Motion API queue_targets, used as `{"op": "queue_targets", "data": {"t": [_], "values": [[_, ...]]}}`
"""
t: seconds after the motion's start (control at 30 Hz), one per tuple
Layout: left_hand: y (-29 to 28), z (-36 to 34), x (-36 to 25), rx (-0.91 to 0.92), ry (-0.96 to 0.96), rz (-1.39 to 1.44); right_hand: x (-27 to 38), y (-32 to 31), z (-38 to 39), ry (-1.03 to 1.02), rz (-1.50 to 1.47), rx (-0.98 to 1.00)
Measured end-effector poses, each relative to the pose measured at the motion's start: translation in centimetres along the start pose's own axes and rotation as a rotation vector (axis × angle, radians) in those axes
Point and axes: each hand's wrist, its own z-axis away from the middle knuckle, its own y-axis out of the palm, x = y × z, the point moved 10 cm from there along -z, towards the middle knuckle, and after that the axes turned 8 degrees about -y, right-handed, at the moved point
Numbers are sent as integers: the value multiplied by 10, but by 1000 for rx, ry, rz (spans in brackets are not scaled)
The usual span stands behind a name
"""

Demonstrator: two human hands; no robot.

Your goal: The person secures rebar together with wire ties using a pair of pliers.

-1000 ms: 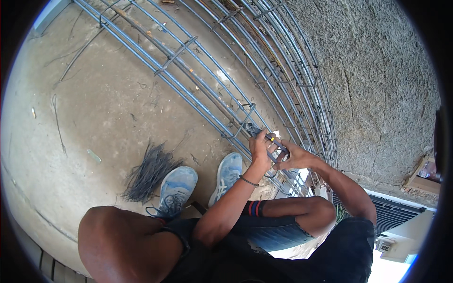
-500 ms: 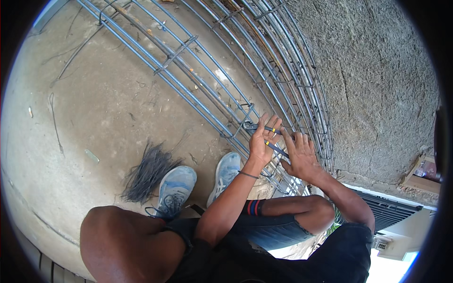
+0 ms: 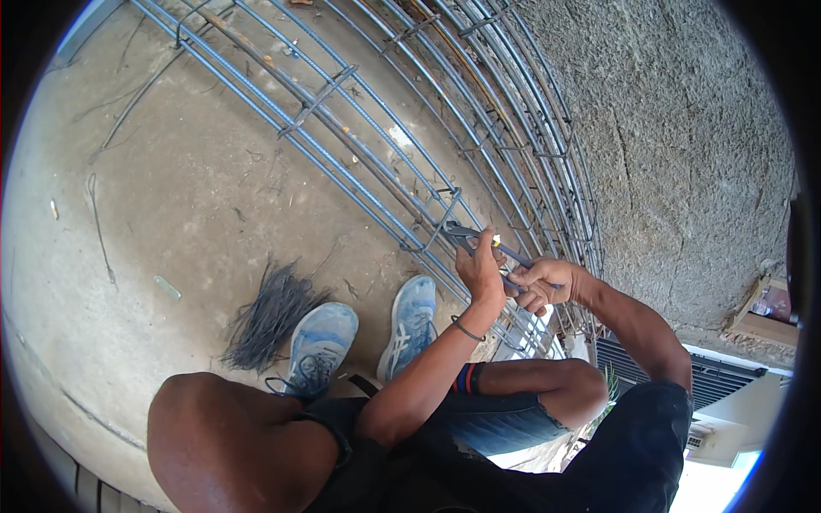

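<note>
My left hand (image 3: 480,272) is closed round dark long-handled pliers (image 3: 463,232) with a yellow band, near their head. The jaws are at a crossing of a steel rebar cage (image 3: 351,195); what exactly lies between them is too small to make out. My right hand (image 3: 543,284) grips the handles farther down to the right. A bundle of thin dark tie wires (image 3: 269,321) lies on the floor by my left shoe (image 3: 321,342), and my right shoe (image 3: 410,325) is just below the cage.
More long rebar cages (image 3: 505,120) run along a rough concrete wall (image 3: 667,154) at right. A loose bent wire (image 3: 98,222) lies on the concrete floor (image 3: 154,214). A small wooden box (image 3: 753,316) and a dark grille (image 3: 688,368) are at lower right.
Both hands were spread over the handles half a second ago and are now closed on them. My right hand has moved slightly right and turned; my left fingers have curled round the pliers.
</note>
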Motion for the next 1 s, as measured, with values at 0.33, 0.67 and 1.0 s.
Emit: {"op": "queue_targets", "data": {"t": [0.33,0.67,1.0], "values": [[17,-5,-12,264,41,-472,43,-50,36,-230,573,-395],[19,68,-119,-45,1309,-1033,66,-54,60,-609,954,-578],[77,36,-120,-17,1475,-2024,35,-91,15,-1079,613,-452]]}}
